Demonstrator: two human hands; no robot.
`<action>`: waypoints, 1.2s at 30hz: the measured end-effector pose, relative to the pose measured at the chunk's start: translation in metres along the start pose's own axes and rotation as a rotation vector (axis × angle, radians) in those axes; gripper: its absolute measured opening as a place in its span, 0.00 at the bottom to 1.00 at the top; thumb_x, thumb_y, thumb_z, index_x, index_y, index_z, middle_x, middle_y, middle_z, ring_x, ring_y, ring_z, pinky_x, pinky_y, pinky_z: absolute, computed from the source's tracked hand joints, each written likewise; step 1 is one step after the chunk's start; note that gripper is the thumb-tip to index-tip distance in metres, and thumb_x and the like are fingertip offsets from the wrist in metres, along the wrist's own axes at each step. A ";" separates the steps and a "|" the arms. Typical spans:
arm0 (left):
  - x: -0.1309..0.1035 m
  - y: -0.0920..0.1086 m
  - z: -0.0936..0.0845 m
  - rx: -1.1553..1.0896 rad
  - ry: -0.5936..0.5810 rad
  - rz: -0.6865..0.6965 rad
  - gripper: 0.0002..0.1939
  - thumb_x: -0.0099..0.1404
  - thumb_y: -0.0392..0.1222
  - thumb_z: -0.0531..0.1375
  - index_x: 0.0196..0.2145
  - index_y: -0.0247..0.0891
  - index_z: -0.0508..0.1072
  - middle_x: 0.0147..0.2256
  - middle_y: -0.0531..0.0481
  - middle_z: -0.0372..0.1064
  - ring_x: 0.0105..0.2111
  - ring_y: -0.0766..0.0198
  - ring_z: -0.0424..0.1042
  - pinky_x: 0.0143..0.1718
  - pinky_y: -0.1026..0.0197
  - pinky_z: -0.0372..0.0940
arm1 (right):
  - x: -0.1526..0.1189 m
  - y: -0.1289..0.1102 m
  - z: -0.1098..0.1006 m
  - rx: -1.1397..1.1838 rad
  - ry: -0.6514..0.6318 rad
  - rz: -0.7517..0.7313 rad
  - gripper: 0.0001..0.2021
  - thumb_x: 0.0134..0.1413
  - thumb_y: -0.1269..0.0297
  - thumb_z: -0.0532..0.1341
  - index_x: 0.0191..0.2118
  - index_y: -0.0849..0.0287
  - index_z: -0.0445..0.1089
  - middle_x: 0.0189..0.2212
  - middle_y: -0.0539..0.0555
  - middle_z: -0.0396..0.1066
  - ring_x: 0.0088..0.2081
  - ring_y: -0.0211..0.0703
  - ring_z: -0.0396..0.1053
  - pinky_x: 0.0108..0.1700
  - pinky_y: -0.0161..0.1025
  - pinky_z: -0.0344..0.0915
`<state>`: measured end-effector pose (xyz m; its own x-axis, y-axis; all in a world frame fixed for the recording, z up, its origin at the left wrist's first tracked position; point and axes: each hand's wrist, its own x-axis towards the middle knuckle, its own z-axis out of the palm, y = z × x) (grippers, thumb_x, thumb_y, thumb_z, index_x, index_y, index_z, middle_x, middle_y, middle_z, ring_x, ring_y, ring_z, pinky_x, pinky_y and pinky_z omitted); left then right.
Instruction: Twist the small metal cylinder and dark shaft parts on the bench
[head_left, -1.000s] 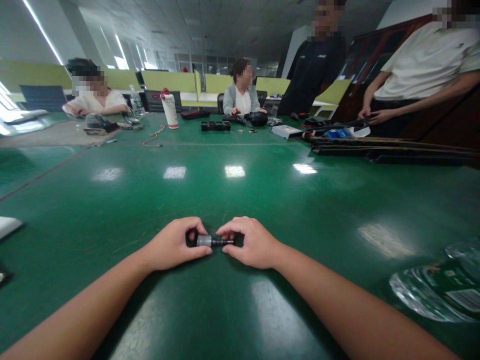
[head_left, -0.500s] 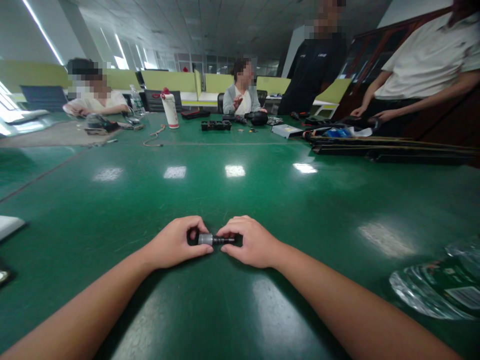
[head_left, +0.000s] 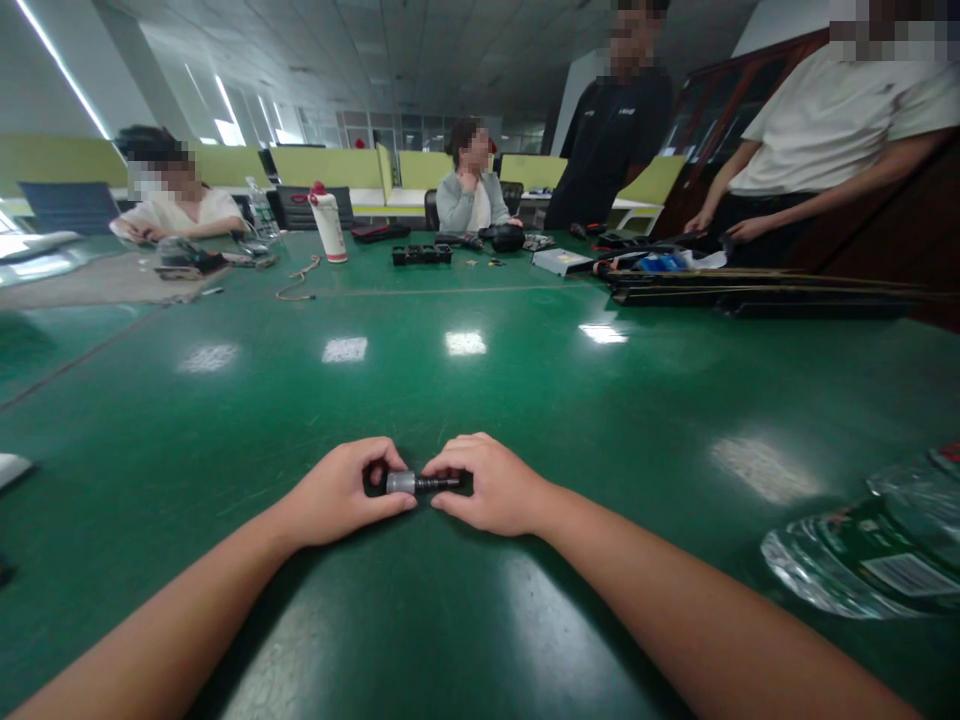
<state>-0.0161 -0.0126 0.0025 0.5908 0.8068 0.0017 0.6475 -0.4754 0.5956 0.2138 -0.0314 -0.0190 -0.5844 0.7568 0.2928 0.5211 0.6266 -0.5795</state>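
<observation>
A small grey cylinder with a dark ribbed shaft (head_left: 400,483) lies level just above or on the green tabletop, its shaft pointing right. My left hand (head_left: 341,492) is closed round the grey cylinder's left part, thumb in front and index finger behind. My right hand (head_left: 495,487) curls round the dark shaft, with fingers behind it and the thumb in front. The shaft shows between those fingertips; how firmly they touch it I cannot tell. The cylinder's left end is partly hidden by my left hand.
At right lies a clear plastic bottle (head_left: 862,560) with a green label. Across the green table (head_left: 465,395) stand a white flask (head_left: 328,228), a black slotted part (head_left: 422,255), a cord (head_left: 298,280) and long dark bars (head_left: 750,290). Several people are at the far side.
The view has shifted slightly, so most things sit a little further left. Both hands keep nearly the same hold. The person seated in the middle has raised a hand towards the chin.
</observation>
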 end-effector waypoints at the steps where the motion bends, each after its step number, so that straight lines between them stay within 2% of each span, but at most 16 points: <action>1: 0.000 0.000 0.000 0.000 -0.002 0.002 0.14 0.58 0.51 0.64 0.34 0.37 0.71 0.27 0.54 0.65 0.28 0.64 0.65 0.29 0.64 0.57 | 0.000 0.000 0.000 -0.001 0.001 -0.005 0.12 0.50 0.66 0.67 0.43 0.57 0.75 0.34 0.51 0.75 0.37 0.41 0.70 0.45 0.39 0.60; 9: -0.001 -0.006 0.001 0.034 -0.018 0.017 0.14 0.61 0.51 0.62 0.35 0.38 0.71 0.28 0.53 0.65 0.29 0.64 0.64 0.30 0.65 0.58 | 0.002 0.002 0.001 -0.047 0.008 -0.029 0.13 0.50 0.63 0.67 0.43 0.56 0.74 0.36 0.51 0.75 0.40 0.42 0.70 0.46 0.40 0.59; 23: 0.001 -0.004 -0.001 0.072 -0.021 0.012 0.16 0.62 0.54 0.61 0.36 0.37 0.71 0.29 0.52 0.67 0.29 0.62 0.65 0.31 0.63 0.58 | 0.002 0.002 -0.001 -0.087 0.006 -0.051 0.14 0.51 0.61 0.66 0.45 0.56 0.74 0.37 0.51 0.74 0.40 0.43 0.70 0.44 0.39 0.60; 36: 0.000 -0.004 0.001 0.028 -0.003 0.031 0.13 0.60 0.51 0.63 0.35 0.38 0.72 0.28 0.54 0.67 0.29 0.63 0.65 0.31 0.63 0.57 | 0.001 0.000 0.001 -0.062 0.030 -0.035 0.09 0.49 0.65 0.67 0.38 0.58 0.73 0.31 0.49 0.72 0.36 0.40 0.68 0.43 0.38 0.58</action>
<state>-0.0179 -0.0109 -0.0008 0.6119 0.7907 0.0177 0.6423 -0.5099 0.5723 0.2129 -0.0308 -0.0194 -0.5845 0.7390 0.3352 0.5389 0.6623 -0.5205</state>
